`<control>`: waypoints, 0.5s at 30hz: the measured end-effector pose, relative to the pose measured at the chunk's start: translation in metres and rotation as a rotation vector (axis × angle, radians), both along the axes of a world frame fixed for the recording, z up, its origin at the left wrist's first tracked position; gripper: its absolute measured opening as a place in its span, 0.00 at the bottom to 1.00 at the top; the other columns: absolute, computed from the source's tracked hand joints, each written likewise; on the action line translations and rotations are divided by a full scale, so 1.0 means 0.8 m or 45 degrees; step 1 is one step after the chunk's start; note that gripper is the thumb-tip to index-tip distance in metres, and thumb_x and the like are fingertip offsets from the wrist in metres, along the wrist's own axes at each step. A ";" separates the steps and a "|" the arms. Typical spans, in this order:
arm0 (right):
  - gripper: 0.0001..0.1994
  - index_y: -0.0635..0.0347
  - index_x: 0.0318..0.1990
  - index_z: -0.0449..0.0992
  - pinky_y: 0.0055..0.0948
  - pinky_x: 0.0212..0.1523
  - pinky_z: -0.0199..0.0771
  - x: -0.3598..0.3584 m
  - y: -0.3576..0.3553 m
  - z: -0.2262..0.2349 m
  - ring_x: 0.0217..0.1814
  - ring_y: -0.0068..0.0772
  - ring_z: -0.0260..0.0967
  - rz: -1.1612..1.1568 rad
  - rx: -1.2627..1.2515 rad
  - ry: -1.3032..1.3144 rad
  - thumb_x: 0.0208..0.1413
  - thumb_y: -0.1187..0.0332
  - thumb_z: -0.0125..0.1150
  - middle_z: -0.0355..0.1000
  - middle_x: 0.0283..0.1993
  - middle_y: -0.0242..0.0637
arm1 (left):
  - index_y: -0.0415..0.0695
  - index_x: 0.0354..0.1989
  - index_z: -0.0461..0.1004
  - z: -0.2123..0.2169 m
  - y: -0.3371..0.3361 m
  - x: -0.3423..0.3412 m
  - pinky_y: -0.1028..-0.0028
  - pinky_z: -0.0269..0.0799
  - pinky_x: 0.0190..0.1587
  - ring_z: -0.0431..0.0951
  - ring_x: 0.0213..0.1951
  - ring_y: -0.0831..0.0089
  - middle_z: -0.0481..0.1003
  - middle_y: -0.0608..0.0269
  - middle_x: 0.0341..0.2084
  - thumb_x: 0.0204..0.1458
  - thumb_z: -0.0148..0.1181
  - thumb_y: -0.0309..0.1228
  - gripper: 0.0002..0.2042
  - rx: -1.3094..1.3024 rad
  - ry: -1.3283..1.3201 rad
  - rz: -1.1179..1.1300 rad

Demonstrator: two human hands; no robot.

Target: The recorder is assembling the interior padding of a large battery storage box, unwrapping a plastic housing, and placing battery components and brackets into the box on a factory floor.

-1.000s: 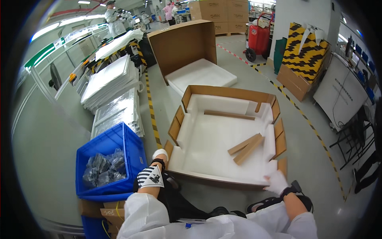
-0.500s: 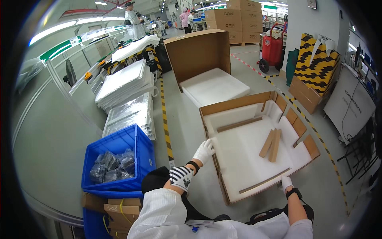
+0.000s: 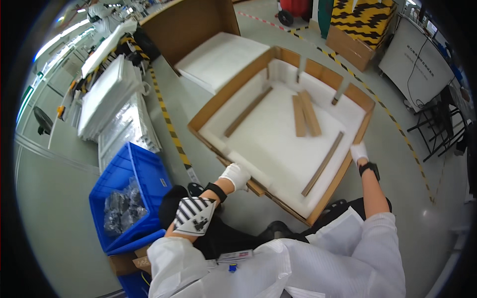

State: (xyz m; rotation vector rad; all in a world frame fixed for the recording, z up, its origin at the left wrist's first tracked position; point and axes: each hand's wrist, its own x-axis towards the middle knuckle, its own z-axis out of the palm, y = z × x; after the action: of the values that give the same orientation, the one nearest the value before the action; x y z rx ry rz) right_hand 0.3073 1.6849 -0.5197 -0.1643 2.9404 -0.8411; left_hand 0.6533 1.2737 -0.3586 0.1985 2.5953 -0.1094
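Note:
A shallow open cardboard box (image 3: pixel 332 197), lined with white foam, lies in front of me at a slant to my body. My left hand (image 3: pixel 235 176), in a white glove, is closed on its near left wall, beside a cardboard flap. On the right wall, my gloved right hand (image 3: pixel 358 151) grips the upper edge; its fingers are partly hidden. Two brown cardboard strips (image 3: pixel 299 115) lie together on the foam floor (image 3: pixel 268 144). Narrow brown slots or strips run along two sides of the foam. Notches are cut in the far right wall.
To my left stands a blue crate (image 3: pixel 149 171) of bagged dark parts, with stacked white panels (image 3: pixel 107 94) beyond. A larger open carton (image 3: pixel 198 25) with a white foam slab (image 3: pixel 221 57) is behind the box. Yellow-black floor tape (image 3: pixel 166 119) passes at left; a grey cabinet (image 3: pixel 415 59) stands right.
The box has turned counterclockwise, its notched wall swinging to the far side. Both hands have moved with its edges. My view has tilted downward.

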 end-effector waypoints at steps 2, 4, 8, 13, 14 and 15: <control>0.30 0.65 0.57 0.62 0.44 0.53 0.66 0.029 -0.090 0.138 0.51 0.58 0.67 0.024 0.163 0.554 0.46 0.63 0.61 0.68 0.50 0.58 | 0.46 0.33 0.80 0.035 0.014 0.020 0.65 0.68 0.49 0.78 0.39 0.57 0.79 0.56 0.30 0.44 0.60 0.53 0.22 0.232 -0.206 0.302; 0.30 0.64 0.57 0.64 0.43 0.54 0.66 0.026 -0.137 0.194 0.51 0.57 0.66 0.197 0.311 0.771 0.46 0.63 0.62 0.67 0.51 0.57 | 0.47 0.39 0.79 0.024 0.017 0.008 0.62 0.69 0.46 0.77 0.42 0.56 0.78 0.56 0.36 0.48 0.53 0.57 0.25 0.247 -0.381 0.334; 0.31 0.60 0.60 0.63 0.41 0.56 0.64 -0.060 -0.207 0.082 0.57 0.56 0.64 0.250 0.215 -0.017 0.46 0.58 0.58 0.64 0.57 0.54 | 0.46 0.38 0.78 -0.007 0.026 -0.024 0.61 0.70 0.46 0.77 0.40 0.57 0.78 0.53 0.35 0.50 0.53 0.53 0.22 0.254 -0.241 0.220; 0.29 0.62 0.60 0.62 0.39 0.54 0.66 -0.077 -0.241 -0.142 0.52 0.57 0.68 0.190 0.081 -0.395 0.46 0.65 0.53 0.70 0.49 0.60 | 0.45 0.34 0.78 -0.024 0.037 -0.030 0.64 0.70 0.46 0.77 0.38 0.57 0.78 0.54 0.30 0.47 0.58 0.47 0.17 0.287 -0.308 0.074; 0.26 0.63 0.57 0.67 0.40 0.52 0.67 -0.068 -0.249 -0.163 0.50 0.57 0.69 0.149 -0.016 -0.408 0.46 0.67 0.53 0.71 0.47 0.60 | 0.44 0.33 0.78 -0.025 0.036 -0.030 0.64 0.71 0.45 0.77 0.39 0.57 0.78 0.54 0.30 0.46 0.59 0.47 0.17 0.330 -0.357 0.103; 0.23 0.63 0.53 0.69 0.41 0.52 0.67 -0.071 -0.246 -0.179 0.49 0.57 0.69 0.182 -0.024 -0.384 0.47 0.68 0.52 0.72 0.45 0.59 | 0.44 0.31 0.77 -0.024 0.040 -0.030 0.64 0.69 0.48 0.77 0.38 0.60 0.77 0.57 0.30 0.47 0.58 0.46 0.16 0.294 -0.354 0.016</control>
State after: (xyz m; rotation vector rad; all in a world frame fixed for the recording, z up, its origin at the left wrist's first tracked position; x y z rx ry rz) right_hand 0.2505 1.4884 -0.6631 -0.2240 2.6069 -0.7958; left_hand 0.6289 1.3058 -0.3781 0.2608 2.3264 0.2092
